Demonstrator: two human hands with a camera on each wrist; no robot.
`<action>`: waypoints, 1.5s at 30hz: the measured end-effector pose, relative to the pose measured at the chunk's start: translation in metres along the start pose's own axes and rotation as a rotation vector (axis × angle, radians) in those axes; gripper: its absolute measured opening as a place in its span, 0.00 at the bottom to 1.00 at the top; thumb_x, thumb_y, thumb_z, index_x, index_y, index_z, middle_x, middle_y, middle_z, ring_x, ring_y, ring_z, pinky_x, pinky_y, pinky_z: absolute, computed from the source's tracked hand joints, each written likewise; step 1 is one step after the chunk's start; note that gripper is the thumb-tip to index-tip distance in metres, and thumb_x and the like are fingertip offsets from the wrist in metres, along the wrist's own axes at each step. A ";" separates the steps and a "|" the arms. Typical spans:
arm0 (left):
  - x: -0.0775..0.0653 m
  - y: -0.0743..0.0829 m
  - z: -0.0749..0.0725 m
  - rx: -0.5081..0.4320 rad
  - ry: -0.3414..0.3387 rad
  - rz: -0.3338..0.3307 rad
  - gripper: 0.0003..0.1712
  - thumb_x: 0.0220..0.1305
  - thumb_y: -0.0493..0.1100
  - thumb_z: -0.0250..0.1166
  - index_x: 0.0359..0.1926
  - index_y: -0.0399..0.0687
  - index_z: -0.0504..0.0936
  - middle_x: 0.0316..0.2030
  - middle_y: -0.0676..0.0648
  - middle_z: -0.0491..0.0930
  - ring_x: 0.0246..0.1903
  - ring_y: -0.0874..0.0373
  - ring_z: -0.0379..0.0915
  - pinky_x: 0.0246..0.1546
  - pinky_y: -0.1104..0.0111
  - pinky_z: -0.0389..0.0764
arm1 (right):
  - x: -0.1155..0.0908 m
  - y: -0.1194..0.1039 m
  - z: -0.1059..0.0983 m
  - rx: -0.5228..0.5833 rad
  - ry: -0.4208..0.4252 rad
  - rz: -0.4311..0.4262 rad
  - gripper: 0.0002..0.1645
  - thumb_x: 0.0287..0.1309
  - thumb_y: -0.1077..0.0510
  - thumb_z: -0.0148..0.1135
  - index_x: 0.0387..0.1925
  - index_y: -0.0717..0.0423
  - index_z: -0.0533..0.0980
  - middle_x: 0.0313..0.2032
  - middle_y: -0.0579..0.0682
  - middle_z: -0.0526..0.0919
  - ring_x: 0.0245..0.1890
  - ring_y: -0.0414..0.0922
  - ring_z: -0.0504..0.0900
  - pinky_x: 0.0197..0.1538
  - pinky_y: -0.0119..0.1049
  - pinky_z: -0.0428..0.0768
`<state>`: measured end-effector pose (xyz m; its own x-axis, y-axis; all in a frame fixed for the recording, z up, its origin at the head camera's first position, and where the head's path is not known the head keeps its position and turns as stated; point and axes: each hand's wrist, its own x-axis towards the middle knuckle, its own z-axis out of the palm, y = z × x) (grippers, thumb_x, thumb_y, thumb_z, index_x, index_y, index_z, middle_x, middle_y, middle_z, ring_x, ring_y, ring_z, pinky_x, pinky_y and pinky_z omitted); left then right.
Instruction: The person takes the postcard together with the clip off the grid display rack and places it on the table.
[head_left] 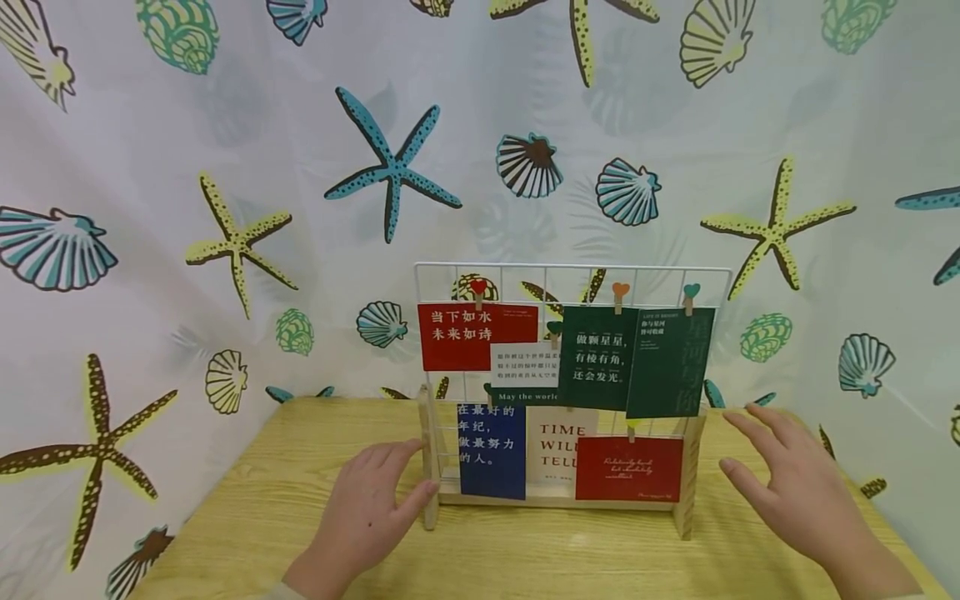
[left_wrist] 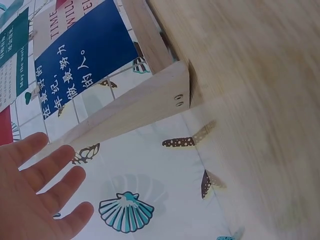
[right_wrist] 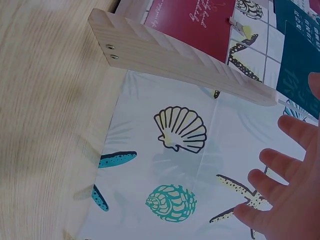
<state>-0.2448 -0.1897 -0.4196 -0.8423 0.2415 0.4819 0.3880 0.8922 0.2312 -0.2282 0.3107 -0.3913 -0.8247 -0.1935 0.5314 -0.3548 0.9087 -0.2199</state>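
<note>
A white wire grid rack (head_left: 573, 267) in a wooden frame stands upright on the table, with several printed cards clipped to it. Among them are a red card (head_left: 442, 354), a dark green card (head_left: 678, 362), a blue card (head_left: 492, 467) and a lower red card (head_left: 628, 479). My left hand (head_left: 367, 500) is at the left wooden post (head_left: 430, 467), fingers extended and fingertips right by it. To the right of the right post (head_left: 690, 483), my right hand (head_left: 802, 492) hovers with fingers spread, holding nothing.
Small heart-topped clips, such as a red one (head_left: 478, 287) and an orange one (head_left: 620, 292), fasten the cards. Behind the wooden table (head_left: 555, 558) hangs a white curtain (head_left: 465, 50) printed with shells and starfish, which also runs along both sides.
</note>
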 end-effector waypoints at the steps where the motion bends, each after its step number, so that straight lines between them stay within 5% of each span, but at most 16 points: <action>1: 0.000 0.001 0.000 -0.005 0.003 0.001 0.37 0.71 0.70 0.53 0.66 0.49 0.75 0.59 0.45 0.79 0.62 0.45 0.71 0.61 0.44 0.69 | 0.001 0.000 0.000 0.008 -0.003 0.004 0.34 0.68 0.44 0.63 0.70 0.52 0.68 0.67 0.63 0.67 0.64 0.65 0.64 0.56 0.69 0.64; 21: 0.009 0.017 0.006 -0.095 0.020 0.019 0.31 0.72 0.65 0.58 0.66 0.53 0.76 0.60 0.48 0.79 0.61 0.49 0.72 0.60 0.47 0.72 | 0.006 -0.005 -0.008 0.291 -0.011 0.008 0.32 0.73 0.51 0.59 0.73 0.53 0.66 0.70 0.62 0.64 0.67 0.67 0.60 0.56 0.72 0.60; 33: 0.013 0.037 0.011 -0.247 -0.023 -0.023 0.26 0.72 0.56 0.62 0.65 0.50 0.77 0.61 0.53 0.78 0.61 0.53 0.73 0.61 0.50 0.72 | 0.009 -0.012 -0.012 0.351 0.002 0.028 0.30 0.75 0.51 0.56 0.74 0.49 0.65 0.70 0.62 0.64 0.68 0.69 0.60 0.55 0.75 0.60; 41: 0.012 0.048 0.013 -0.391 -0.051 -0.040 0.28 0.74 0.60 0.57 0.66 0.51 0.76 0.60 0.56 0.77 0.58 0.59 0.74 0.57 0.55 0.77 | 0.008 -0.016 -0.012 0.383 0.037 0.041 0.29 0.75 0.53 0.55 0.73 0.49 0.65 0.70 0.61 0.64 0.68 0.68 0.61 0.56 0.75 0.60; 43: 0.012 0.051 0.015 -0.412 -0.058 -0.036 0.29 0.74 0.62 0.56 0.66 0.51 0.76 0.60 0.56 0.77 0.58 0.59 0.74 0.54 0.58 0.79 | 0.008 -0.018 -0.012 0.381 0.045 0.040 0.29 0.75 0.53 0.55 0.74 0.48 0.65 0.70 0.60 0.64 0.68 0.66 0.61 0.60 0.70 0.62; 45: 0.012 0.052 0.017 -0.412 -0.062 -0.029 0.31 0.74 0.65 0.53 0.66 0.51 0.76 0.60 0.55 0.77 0.58 0.59 0.74 0.54 0.58 0.79 | 0.009 -0.019 -0.012 0.369 0.061 0.038 0.29 0.76 0.53 0.54 0.74 0.47 0.65 0.70 0.57 0.65 0.69 0.59 0.62 0.66 0.54 0.64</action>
<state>-0.2412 -0.1337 -0.4155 -0.8712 0.2518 0.4213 0.4702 0.6745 0.5692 -0.2232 0.2959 -0.3729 -0.8165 -0.1292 0.5627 -0.4684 0.7182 -0.5146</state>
